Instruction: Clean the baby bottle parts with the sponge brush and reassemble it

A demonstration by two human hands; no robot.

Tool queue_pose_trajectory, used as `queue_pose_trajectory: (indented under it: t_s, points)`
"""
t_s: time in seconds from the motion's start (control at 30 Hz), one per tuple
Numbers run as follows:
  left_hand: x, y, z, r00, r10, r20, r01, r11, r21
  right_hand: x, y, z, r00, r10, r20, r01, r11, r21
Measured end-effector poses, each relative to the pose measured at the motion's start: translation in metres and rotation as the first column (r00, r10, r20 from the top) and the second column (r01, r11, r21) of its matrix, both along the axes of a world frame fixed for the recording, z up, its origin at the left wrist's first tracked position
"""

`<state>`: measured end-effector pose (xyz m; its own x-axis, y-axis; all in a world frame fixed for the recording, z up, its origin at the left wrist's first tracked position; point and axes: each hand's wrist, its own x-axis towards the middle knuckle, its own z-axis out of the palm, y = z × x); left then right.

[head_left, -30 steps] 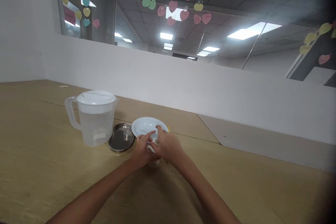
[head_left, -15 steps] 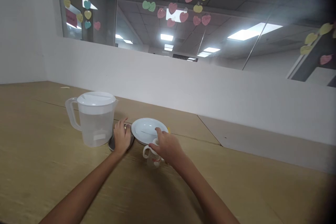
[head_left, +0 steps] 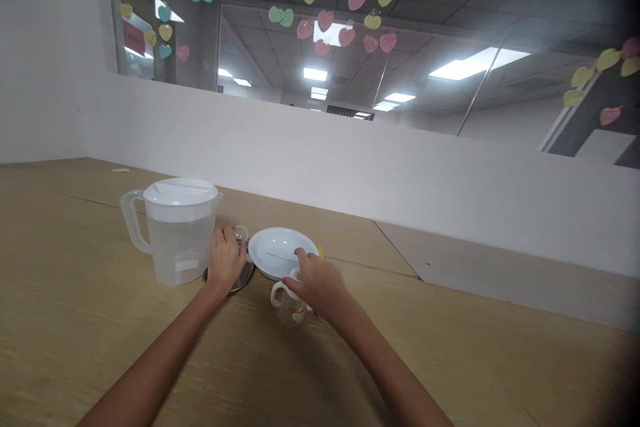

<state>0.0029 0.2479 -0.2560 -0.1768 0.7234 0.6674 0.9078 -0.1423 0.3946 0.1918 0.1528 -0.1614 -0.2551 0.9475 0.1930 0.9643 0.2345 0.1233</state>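
Note:
My left hand point(head_left: 226, 261) is over a dark round dish point(head_left: 244, 277) with a shiny rim. Its fingers are curled round a small clear, rounded piece point(head_left: 241, 235), which looks like a cap; the grip is partly hidden. My right hand point(head_left: 323, 282) holds a small clear cup with white handles point(head_left: 291, 312) and red lettering from above and the right. The white top of that cup shows between thumb and fingers. Just behind both hands lies a shallow white bowl point(head_left: 280, 240), with a thin line, perhaps a utensil, across its inside.
A large clear pitcher point(head_left: 181, 247) with a white lid stands left of my left hand, its handle to the left. Something small and yellow point(head_left: 320, 250) peeks out behind the bowl. A white wall point(head_left: 350, 160) with a window borders the wooden table point(head_left: 475, 347).
My left hand has shifted slightly left, its fingers now curled in, and a clear rounded piece shows at the fingertips. My right hand stays at the cup.

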Motion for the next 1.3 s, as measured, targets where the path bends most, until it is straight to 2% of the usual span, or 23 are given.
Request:
queue_pose_trajectory:
  t_s: [0.1,0.2,0.3,0.37,0.4,0.47,0.57,0.73,0.87,1.0,1.17,1.3]
  points:
    - [0.009,-0.012,0.016,0.992,-0.092,0.086,0.064,0.956,0.287,-0.001,0.0,0.0,0.999,-0.026,-0.032,0.026,1.0,-0.006]
    - [0.029,-0.033,0.023,0.949,-0.304,0.08,0.23,0.844,0.484,-0.001,-0.002,0.004,0.993,-0.022,-0.117,0.027,0.999,0.037]
    - [0.05,-0.055,0.018,0.865,-0.5,-0.029,0.448,0.747,0.492,0.003,-0.005,0.01,0.952,0.184,-0.246,-0.16,0.981,0.113]
    - [0.061,-0.064,0.01,0.79,-0.613,-0.02,0.554,0.698,0.454,0.007,-0.008,0.015,0.903,0.32,-0.286,-0.298,0.947,0.12]
    - [0.065,-0.067,0.006,0.75,-0.661,0.01,0.593,0.68,0.431,0.01,-0.009,0.017,0.887,0.351,-0.299,-0.333,0.936,0.109]
    - [0.071,-0.07,-0.001,0.676,-0.73,0.1,0.653,0.656,0.378,0.016,-0.011,0.022,0.881,0.324,-0.346,-0.311,0.946,0.092]
    - [0.075,-0.067,-0.011,0.616,-0.761,0.205,0.716,0.649,0.258,0.022,-0.01,0.028,0.87,0.218,-0.443,-0.206,0.976,0.075]
    - [0.078,-0.063,-0.022,0.65,-0.72,0.243,0.719,0.686,0.11,0.024,-0.002,0.021,0.87,0.132,-0.475,-0.18,0.982,-0.057]
    - [0.08,-0.064,-0.022,0.641,-0.689,0.338,0.71,0.7,0.079,0.022,0.005,0.008,0.879,0.133,-0.458,-0.194,0.977,-0.088]
    - [0.081,-0.065,-0.018,0.606,-0.675,0.421,0.721,0.689,0.067,0.021,0.007,0.005,0.886,0.124,-0.447,-0.192,0.975,-0.109]
    - [0.081,-0.064,-0.018,0.635,-0.667,0.391,0.696,0.713,0.086,0.022,0.007,0.008,0.896,0.105,-0.431,-0.179,0.975,-0.134]
    - [0.081,-0.065,-0.017,0.629,-0.674,0.386,0.703,0.706,0.088,0.021,0.007,0.009,0.901,0.103,-0.42,-0.177,0.974,-0.14]
